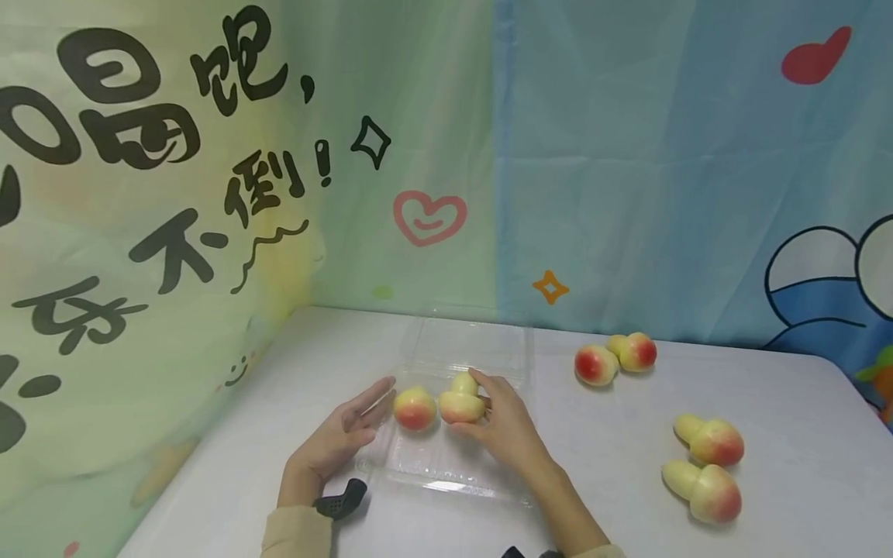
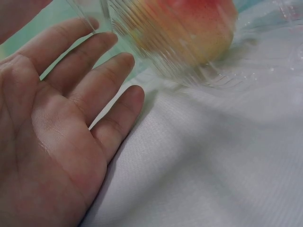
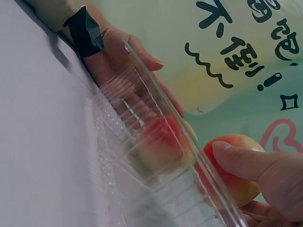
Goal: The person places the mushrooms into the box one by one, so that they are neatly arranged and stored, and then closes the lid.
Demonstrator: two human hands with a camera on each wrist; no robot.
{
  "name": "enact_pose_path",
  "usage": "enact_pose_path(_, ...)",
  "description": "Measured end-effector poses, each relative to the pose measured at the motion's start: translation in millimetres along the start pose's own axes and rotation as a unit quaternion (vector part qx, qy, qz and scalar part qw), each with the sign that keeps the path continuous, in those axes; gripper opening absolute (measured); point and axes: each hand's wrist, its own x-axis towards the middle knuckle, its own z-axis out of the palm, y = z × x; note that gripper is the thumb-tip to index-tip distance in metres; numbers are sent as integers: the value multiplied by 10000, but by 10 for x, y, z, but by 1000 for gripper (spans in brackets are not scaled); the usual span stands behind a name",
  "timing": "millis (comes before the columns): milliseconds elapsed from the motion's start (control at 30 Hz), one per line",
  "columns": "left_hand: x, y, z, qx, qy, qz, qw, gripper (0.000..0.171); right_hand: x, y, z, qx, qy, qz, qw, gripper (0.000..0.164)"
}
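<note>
In the head view, my right hand point(image 1: 508, 425) pinches a yellow-and-red gourd-shaped fruit point(image 1: 462, 408) between thumb and fingers. This fruit is over a clear plastic box point(image 1: 446, 487), and the right wrist view has it by the top of the wall. Inside the box at the left sits another such fruit point(image 1: 415, 409), its red end towards me. My left hand point(image 1: 339, 435) holds nothing; its fingers are extended beside the box's left wall. From the left wrist view, its fingertips point(image 2: 124, 60) are right at the ribbed plastic.
Behind the box its clear lid point(image 1: 470, 341) lies folded back on the white table point(image 1: 600, 473). Two more fruits point(image 1: 595, 366) lie at the back right, and two others point(image 1: 715, 494) nearer on the right. A printed curtain point(image 1: 628, 194) hangs along the table's back edge.
</note>
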Motion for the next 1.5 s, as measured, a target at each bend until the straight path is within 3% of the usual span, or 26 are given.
enact_pose_path(167,5,2,-8,-22,-1,14,10000,82,13,2,56,-14,-46,-90,9999,79)
enact_pose_path(533,1,4,10,-10,122,-135,9998,82,15,53,96,-397,-56,142,9991,79)
enact_pose_path(867,-2,9,14,-99,79,-67,9999,85,3,42,97,-615,-109,227,9978,78)
enact_pose_path(1233,7,25,19,-33,145,-138,9998,83,-28,44,84,-772,-61,22,9970,76)
enact_pose_path(1500,0,36,40,-80,234,-239,9994,85,-18,39,87,-444,-176,670,9966,75)
